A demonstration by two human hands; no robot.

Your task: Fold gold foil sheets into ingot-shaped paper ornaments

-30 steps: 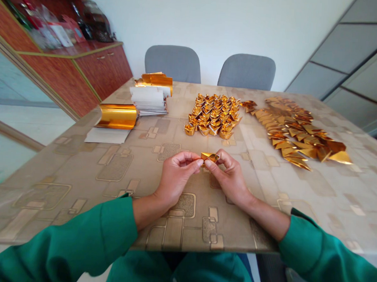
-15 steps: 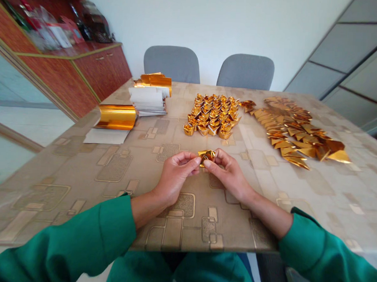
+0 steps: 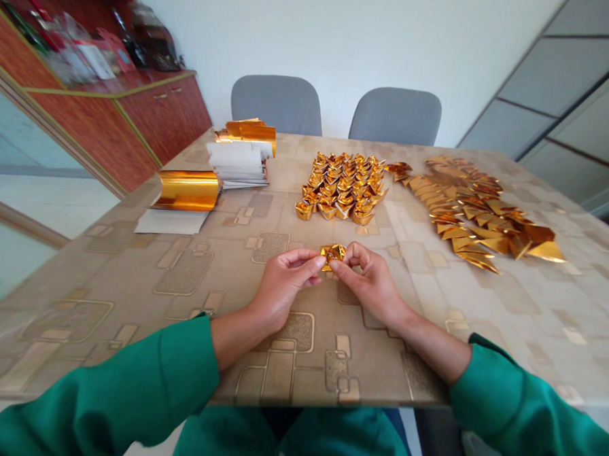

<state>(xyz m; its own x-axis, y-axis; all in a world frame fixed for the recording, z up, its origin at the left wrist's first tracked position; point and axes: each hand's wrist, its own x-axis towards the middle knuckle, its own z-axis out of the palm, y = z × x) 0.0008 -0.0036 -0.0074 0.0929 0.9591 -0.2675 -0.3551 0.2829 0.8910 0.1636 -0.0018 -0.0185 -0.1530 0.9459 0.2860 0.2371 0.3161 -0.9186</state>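
Between my two hands is a small gold foil paper ingot, held just above the patterned tablecloth. My left hand pinches its left end between thumb and fingers. On the other side, my right hand grips the right end, thumb pressed on the near face. Beyond them sits a block of finished foil ingots in close rows. To the right spreads a heap of flat folded foil pieces, overlapping one another.
A curled gold foil sheet lies on white paper at the left, near a stack of white-backed sheets. Two grey chairs stand behind the table. A red-brown cabinet with bottles and bags is at the far left.
The foil piece has turned slightly in my fingers, and its top now looks rounder. My right fingers have shifted a little; my left hand keeps its pinch.
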